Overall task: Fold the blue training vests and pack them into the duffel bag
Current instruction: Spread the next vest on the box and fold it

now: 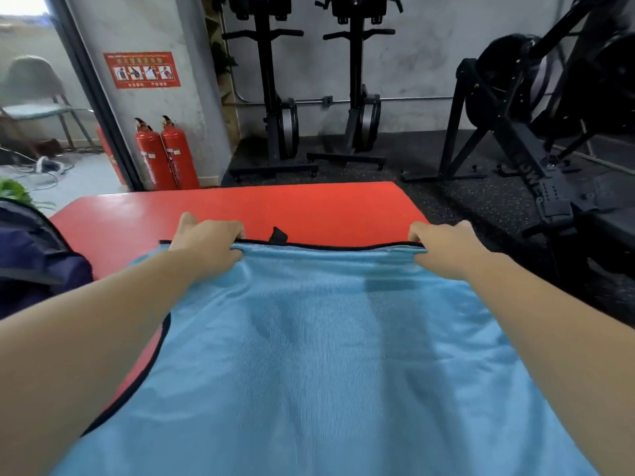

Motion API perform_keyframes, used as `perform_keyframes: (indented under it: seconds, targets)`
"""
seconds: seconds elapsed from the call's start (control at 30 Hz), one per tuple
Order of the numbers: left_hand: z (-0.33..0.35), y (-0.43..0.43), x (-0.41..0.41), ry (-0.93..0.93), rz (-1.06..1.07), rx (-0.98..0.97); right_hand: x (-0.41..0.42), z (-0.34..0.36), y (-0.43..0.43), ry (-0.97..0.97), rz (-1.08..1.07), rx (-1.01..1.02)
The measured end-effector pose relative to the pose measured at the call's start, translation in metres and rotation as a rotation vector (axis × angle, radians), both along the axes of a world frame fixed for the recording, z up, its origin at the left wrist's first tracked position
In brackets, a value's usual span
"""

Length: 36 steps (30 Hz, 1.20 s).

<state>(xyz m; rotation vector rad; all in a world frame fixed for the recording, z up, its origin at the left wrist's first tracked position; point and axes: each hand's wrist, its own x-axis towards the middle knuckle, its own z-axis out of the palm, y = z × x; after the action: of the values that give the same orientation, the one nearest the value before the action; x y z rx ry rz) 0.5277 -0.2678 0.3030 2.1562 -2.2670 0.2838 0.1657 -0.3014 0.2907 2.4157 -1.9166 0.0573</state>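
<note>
A light blue mesh training vest [316, 355] with black trim is spread over the red table [240, 207] and fills the near half of the view. My left hand [206, 242] grips the far edge of the vest at its left corner. My right hand [443, 245] grips the same far edge at its right corner, so the edge is stretched straight between them. A small black tag sticks up from that edge near the middle. The dark navy duffel bag [31, 259] sits at the table's left side, partly cut off by the frame.
Two red fire extinguishers [165, 156] stand on the floor beyond the table's far left corner. Black rowing machines [281, 97] stand upright against the back wall. A black exercise bike frame [536, 132] stands to the right, close to the table's right edge.
</note>
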Motion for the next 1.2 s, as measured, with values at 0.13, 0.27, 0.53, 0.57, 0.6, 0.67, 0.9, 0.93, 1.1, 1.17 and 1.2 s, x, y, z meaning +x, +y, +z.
perform_keyframes:
  seconds: [0.13, 0.27, 0.53, 0.57, 0.6, 0.67, 0.9, 0.93, 1.1, 1.17, 1.2]
  targets:
    - [0.012, 0.063, -0.002, -0.155, -0.03, -0.056, -0.013, 0.018, 0.055, 0.199, 0.029, -0.119]
    - [-0.004, 0.134, -0.007, -0.418, -0.083, -0.013, -0.018, 0.005, 0.116, 0.247, 0.023, -0.057]
    - [-0.039, 0.195, -0.009, -0.511, -0.004, 0.051, -0.029, -0.032, 0.175, 0.04, -0.193, 0.13]
    - [-0.037, 0.197, -0.01, -0.519, -0.013, 0.046, -0.031, -0.031, 0.178, 0.019, -0.204, 0.12]
    - [-0.032, 0.199, -0.011, -0.52, -0.027, 0.034, -0.034, -0.029, 0.181, 0.006, -0.208, 0.09]
    - [-0.019, 0.206, -0.009, -0.522, -0.057, -0.015, -0.039, -0.018, 0.19, -0.022, -0.216, -0.007]
    - [-0.043, 0.267, -0.006, -0.444, -0.096, 0.049, -0.046, -0.037, 0.243, 0.007, -0.287, 0.071]
    - [-0.047, 0.271, -0.008, -0.43, -0.058, 0.035, -0.044, -0.04, 0.248, -0.001, -0.299, 0.069]
    - [-0.034, 0.275, -0.005, -0.461, -0.018, -0.053, -0.042, -0.03, 0.258, -0.023, -0.307, -0.031]
    - [-0.027, 0.28, 0.002, -0.44, -0.037, -0.094, -0.046, -0.025, 0.266, -0.081, -0.32, -0.076]
    - [-0.025, 0.285, 0.002, -0.407, -0.055, -0.109, -0.048, -0.024, 0.271, -0.096, -0.333, -0.09]
